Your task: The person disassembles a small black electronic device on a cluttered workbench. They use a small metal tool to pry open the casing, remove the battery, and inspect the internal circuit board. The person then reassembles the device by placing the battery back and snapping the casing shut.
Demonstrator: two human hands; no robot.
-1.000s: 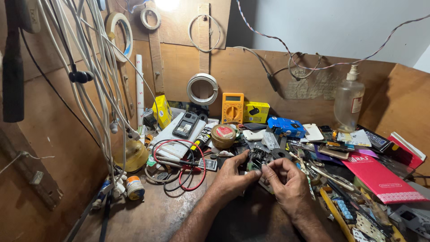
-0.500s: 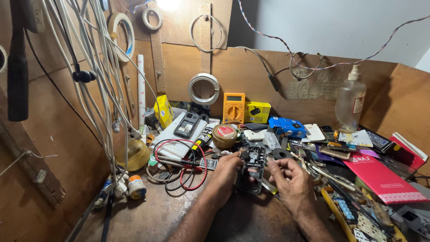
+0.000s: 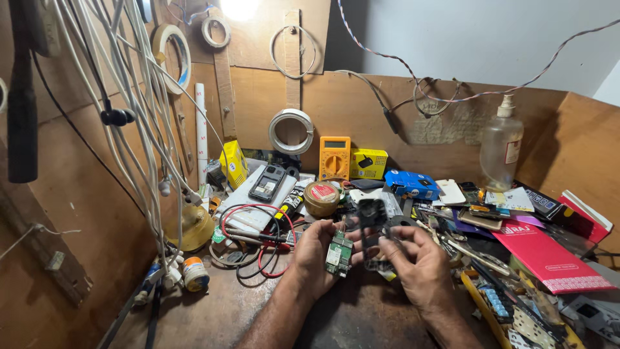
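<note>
Fingers of left hand (image 3: 316,255) pinch one green circuit board (image 3: 338,253) — right hand (image 3: 420,262) pinches one black part (image 3: 371,213).

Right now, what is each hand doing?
Left hand: closed on a small green circuit board.
Right hand: fingers pinch a black part beside the board.

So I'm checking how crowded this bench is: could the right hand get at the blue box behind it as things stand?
Probably yes. The right hand sits just in front of the blue box, which lies uncovered on top of the clutter. But its fingers are busy on a black part, so it would have to let go first.
</note>
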